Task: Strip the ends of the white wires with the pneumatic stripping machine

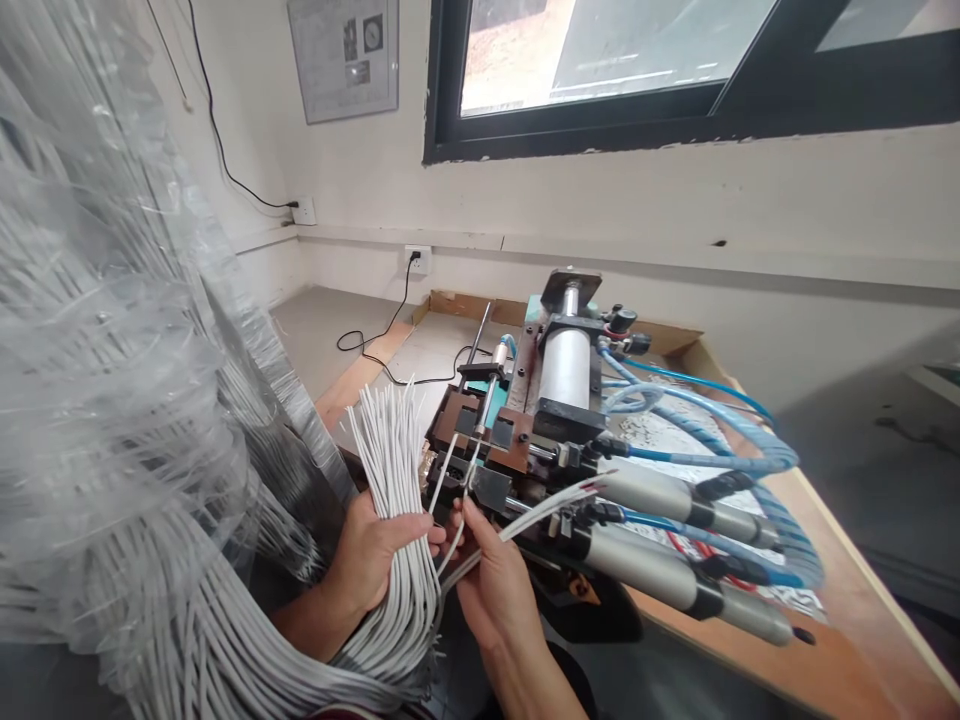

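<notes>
My left hand (369, 553) is wrapped round a thick bundle of white cables (394, 455), whose cut ends fan out upward. Between finger and thumb, my right hand (491, 575) pinches a single white cable (469, 475) that points into the front of a pneumatic wire-stripping machine (491, 440). Several more cables (551, 505) lie across the same hand and stick out to the right, with reddish ends. Another single cable (444, 470) rises from near my left thumb toward the machine. The jaws inside the machine are too small to make out.
Large plastic-wrapped bundles of cables (150, 400) hang at the left. Silver air cylinders (675, 580) and blue hoses (780, 470) reach out to the right over the wooden bench (862, 640). A black power cord (390, 325) runs to a wall socket (418, 260).
</notes>
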`<action>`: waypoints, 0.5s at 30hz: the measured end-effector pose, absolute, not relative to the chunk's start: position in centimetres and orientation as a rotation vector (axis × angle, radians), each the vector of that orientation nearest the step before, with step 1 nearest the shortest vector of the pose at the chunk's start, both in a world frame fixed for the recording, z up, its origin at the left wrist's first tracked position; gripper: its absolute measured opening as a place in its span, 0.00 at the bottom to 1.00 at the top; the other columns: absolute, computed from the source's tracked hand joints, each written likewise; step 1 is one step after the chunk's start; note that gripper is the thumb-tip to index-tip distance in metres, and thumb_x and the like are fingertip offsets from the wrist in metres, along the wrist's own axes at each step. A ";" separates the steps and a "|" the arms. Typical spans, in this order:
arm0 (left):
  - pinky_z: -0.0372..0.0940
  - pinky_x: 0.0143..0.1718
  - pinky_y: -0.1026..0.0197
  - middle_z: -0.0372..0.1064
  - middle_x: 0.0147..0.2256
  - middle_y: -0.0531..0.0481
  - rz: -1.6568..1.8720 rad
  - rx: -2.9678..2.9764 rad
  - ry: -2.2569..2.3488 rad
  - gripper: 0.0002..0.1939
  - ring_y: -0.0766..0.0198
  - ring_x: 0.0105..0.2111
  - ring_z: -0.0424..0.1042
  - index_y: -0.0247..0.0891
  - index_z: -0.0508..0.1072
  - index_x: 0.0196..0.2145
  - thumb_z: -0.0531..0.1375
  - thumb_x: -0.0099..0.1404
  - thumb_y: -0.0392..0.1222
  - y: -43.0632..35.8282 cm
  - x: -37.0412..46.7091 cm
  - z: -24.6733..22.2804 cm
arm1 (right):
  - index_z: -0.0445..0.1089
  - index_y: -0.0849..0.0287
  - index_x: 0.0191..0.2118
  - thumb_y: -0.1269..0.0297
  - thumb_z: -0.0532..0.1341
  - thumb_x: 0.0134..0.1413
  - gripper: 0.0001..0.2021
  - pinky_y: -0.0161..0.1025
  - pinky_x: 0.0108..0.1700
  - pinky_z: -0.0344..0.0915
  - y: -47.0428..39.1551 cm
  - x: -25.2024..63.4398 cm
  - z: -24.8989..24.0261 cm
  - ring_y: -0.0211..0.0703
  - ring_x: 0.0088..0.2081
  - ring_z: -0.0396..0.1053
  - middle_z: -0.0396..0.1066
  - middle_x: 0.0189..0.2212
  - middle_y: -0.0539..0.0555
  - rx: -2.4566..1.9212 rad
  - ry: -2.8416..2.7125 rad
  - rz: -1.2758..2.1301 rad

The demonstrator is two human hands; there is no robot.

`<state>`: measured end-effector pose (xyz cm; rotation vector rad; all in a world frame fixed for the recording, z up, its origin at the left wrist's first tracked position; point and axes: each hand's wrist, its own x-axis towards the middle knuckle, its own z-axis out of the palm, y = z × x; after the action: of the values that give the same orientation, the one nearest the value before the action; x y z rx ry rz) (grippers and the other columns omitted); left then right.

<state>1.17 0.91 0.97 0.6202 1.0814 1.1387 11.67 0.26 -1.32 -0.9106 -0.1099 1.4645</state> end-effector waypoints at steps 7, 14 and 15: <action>0.65 0.25 0.60 0.72 0.20 0.50 1.130 0.699 0.952 0.10 0.62 0.21 0.70 0.31 0.72 0.26 0.65 0.42 0.32 0.9 1.3 1.1 | 0.73 0.62 0.24 0.58 0.70 0.30 0.14 0.30 0.19 0.52 -0.8 11.0 -1.6 0.31 0.18 0.57 0.64 0.16 0.47 -0.997 -0.356 1.419; 0.67 0.25 0.61 0.72 0.21 0.50 1.144 0.645 1.031 0.14 0.60 0.23 0.73 0.31 0.73 0.28 0.67 0.40 0.35 1.0 0.8 1.0 | 0.74 0.62 0.24 0.59 0.71 0.27 0.15 0.29 0.19 0.53 -0.3 11.4 -1.6 0.30 0.19 0.58 0.66 0.17 0.47 -1.023 -0.166 1.335; 0.67 0.25 0.61 0.72 0.21 0.49 1.142 0.643 1.029 0.13 0.60 0.23 0.73 0.31 0.73 0.28 0.67 0.40 0.36 1.0 0.8 1.0 | 0.73 0.63 0.24 0.59 0.71 0.27 0.15 0.28 0.19 0.53 -0.1 11.5 -1.5 0.30 0.19 0.58 0.66 0.17 0.47 -1.025 -0.133 1.350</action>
<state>0.79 0.96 1.00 0.6430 1.0290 1.1419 11.51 -0.14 -1.47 -1.0255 -0.1332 1.3504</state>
